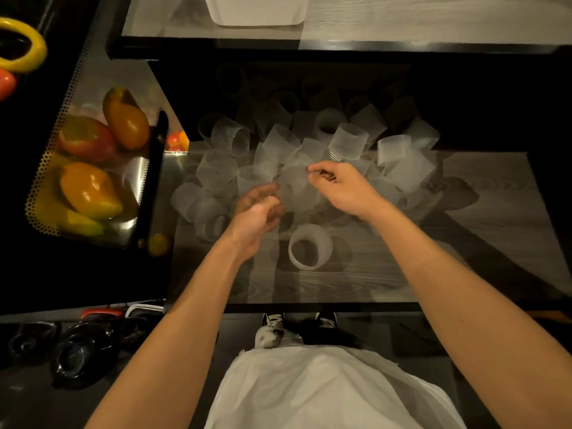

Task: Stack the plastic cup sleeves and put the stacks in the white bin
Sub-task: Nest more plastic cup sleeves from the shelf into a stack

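White cloth of your shirt [325, 388] fills the bottom edge, with your shoes [272, 329] just beyond it. On the grey wood-grain tabletop [387, 274], one translucent ribbed plastic cup sleeve [310, 247] stands alone on end, nearest you. Just past it your left hand [257, 209] is blurred, fingers curled inward; I cannot tell whether it has hold of anything. Your right hand [337, 187] is slightly farther, thumb and forefinger pinching the rim of a frosted sleeve [295, 184] between both hands. Behind them the heap of loose sleeves [349, 140] spreads out, some upright, some tipped. To your left sits a perforated metal basket [37, 193] of peppers [89, 190]. Farthest off, the white bin [257, 13] rests on a separate grey surface, well apart from the heap.
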The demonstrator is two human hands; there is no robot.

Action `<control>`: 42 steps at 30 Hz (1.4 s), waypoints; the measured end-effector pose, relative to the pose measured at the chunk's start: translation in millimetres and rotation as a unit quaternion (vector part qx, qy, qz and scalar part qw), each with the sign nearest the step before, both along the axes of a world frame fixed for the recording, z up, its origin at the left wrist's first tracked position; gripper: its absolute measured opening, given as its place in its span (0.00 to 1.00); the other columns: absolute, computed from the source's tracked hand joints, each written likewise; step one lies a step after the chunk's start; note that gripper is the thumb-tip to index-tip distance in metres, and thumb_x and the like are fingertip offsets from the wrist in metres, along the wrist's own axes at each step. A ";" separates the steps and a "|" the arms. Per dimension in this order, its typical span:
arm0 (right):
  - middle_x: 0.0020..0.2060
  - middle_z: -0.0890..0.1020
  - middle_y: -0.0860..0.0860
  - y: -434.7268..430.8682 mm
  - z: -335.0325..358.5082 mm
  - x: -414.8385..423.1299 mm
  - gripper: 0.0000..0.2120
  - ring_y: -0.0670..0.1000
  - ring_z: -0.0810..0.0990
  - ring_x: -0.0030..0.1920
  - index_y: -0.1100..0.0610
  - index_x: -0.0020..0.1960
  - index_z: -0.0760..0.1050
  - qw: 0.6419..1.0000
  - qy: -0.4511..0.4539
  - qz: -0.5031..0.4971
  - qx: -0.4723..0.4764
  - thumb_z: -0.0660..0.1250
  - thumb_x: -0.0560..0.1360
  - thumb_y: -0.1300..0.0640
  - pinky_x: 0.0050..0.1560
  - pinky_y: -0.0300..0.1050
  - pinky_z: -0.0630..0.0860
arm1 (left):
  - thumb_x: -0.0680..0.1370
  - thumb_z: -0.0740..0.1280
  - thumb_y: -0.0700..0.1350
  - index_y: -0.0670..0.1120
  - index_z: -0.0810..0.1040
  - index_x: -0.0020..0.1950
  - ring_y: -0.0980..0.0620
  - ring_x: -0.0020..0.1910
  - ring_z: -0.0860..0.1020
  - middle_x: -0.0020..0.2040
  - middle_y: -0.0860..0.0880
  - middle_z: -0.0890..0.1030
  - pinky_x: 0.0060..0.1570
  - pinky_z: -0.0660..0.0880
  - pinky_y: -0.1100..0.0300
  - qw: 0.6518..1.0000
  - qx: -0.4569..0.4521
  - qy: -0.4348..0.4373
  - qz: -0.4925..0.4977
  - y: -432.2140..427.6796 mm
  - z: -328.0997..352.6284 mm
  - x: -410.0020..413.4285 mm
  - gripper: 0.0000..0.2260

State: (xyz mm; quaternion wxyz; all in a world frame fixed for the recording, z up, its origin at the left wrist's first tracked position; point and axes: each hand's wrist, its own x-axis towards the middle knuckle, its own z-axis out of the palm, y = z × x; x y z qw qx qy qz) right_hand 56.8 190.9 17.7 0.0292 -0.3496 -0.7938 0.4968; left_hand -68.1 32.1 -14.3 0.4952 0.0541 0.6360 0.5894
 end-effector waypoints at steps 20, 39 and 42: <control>0.45 0.83 0.62 -41.8 13.7 67.4 0.06 0.53 0.87 0.37 0.60 0.53 0.71 0.997 -0.032 0.046 -0.059 0.59 0.84 0.58 0.40 0.53 0.84 | 0.79 0.68 0.37 0.41 0.81 0.57 0.54 0.32 0.78 0.38 0.43 0.76 0.34 0.74 0.64 0.985 0.011 0.078 -0.153 -26.4 13.6 23.7 0.07; 0.37 0.81 0.45 -43.5 -4.7 31.7 0.02 0.42 0.78 0.37 0.54 0.49 0.80 0.996 -0.069 -0.028 0.046 0.69 0.78 0.59 0.39 0.34 0.74 | 0.78 0.70 0.41 0.48 0.77 0.62 0.54 0.51 0.79 0.55 0.47 0.80 0.44 0.74 0.66 0.978 -0.078 0.180 -0.068 -49.7 -16.9 -2.9 0.13; 0.40 0.83 0.52 -45.6 -6.3 -5.7 0.05 0.49 0.80 0.40 0.57 0.53 0.78 0.999 -0.033 -0.033 -0.022 0.68 0.77 0.58 0.45 0.46 0.77 | 0.77 0.70 0.37 0.47 0.76 0.62 0.51 0.57 0.79 0.55 0.50 0.80 0.54 0.76 0.63 0.971 -0.084 0.224 -0.006 -43.8 -18.6 -20.8 0.14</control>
